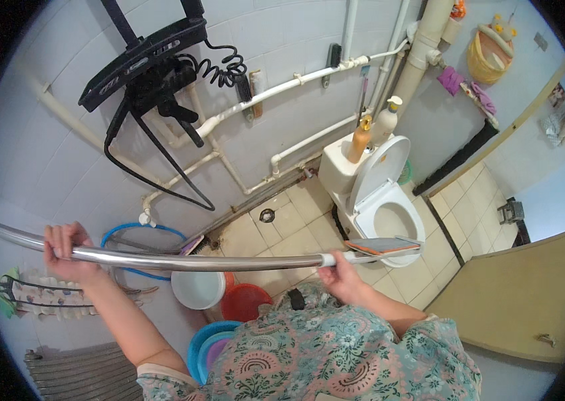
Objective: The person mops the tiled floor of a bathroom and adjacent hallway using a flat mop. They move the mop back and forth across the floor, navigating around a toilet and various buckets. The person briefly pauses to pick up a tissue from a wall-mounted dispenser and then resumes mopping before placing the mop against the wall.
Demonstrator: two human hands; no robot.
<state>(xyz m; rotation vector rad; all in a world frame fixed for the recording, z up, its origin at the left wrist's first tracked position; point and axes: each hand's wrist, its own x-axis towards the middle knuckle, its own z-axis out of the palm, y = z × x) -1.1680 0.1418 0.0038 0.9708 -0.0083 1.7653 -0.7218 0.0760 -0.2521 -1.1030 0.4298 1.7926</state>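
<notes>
Across my body I hold a flat mop (195, 260) with a shiny metal pole, roughly level. Its flat grey, orange-edged head (381, 246) is at the right, in front of the toilet bowl. My left hand (68, 254) is wrapped round the pole near its left end, close to the wall. Near the head, by a white collar on the pole, my right hand (344, 277) grips it, the fingers partly hidden.
The toilet (399, 210) has its lid up, with a pump bottle (360, 139) on its tank. Buckets (199, 289) and basins (245, 302) stand below the pole. A black shower fixture (155, 73) hangs on the left wall. A beige door (516, 294) is at the right.
</notes>
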